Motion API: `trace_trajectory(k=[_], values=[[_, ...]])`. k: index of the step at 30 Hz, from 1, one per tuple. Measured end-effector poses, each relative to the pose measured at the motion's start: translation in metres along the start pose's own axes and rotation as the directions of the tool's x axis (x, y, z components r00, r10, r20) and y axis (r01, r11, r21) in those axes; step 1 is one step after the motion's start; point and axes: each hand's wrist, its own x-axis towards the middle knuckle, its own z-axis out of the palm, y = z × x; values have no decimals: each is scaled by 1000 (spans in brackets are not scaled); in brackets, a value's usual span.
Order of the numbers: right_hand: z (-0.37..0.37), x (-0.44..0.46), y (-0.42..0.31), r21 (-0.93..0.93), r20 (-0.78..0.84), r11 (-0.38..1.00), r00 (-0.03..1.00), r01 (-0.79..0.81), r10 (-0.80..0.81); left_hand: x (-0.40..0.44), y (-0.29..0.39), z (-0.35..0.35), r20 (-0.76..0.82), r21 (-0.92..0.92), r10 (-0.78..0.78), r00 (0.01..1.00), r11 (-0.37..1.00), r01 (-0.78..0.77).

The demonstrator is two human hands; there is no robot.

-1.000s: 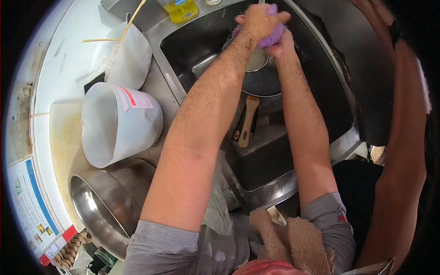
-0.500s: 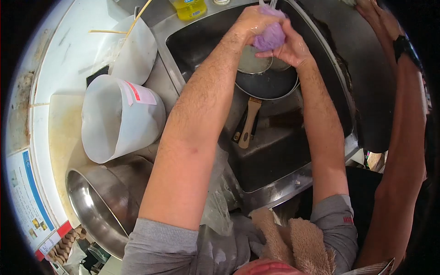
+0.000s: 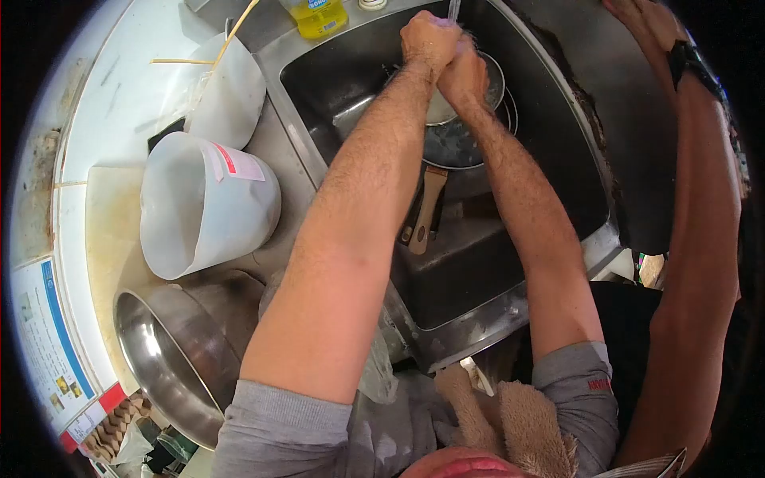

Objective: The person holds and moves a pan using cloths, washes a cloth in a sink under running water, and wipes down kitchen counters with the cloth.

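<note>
Over the back of the dark sink (image 3: pixel 454 296), my left hand (image 3: pixel 430 40) and my right hand (image 3: pixel 464 76) press together under a thin stream of water. Both are closed around a purple cloth (image 3: pixel 441 21), of which only a small bit shows by the left hand. Beneath them a pan (image 3: pixel 454 147) lies in the sink with round dishes or lids in it, partly covered by my hands. Its beige handle (image 3: pixel 428 211) points toward me, beside a darker handle.
Left of the sink are a white plastic tub (image 3: pixel 231 215), another white container (image 3: pixel 231 99) and a steel pot (image 3: pixel 183 342). A yellow soap bottle (image 3: pixel 320 17) stands at the back. Another person's arms (image 3: pixel 705 207) reach along the right.
The purple cloth, bunched and widely visible before, is now mostly hidden. My right hand has closed and moved left against my left hand.
</note>
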Motion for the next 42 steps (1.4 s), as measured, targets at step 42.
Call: trace_trajectory(k=[42], values=[[-61,-202,-29,778,94,627,978,46,-188,-219,57,-109,346,337,280,895,853,-398]])
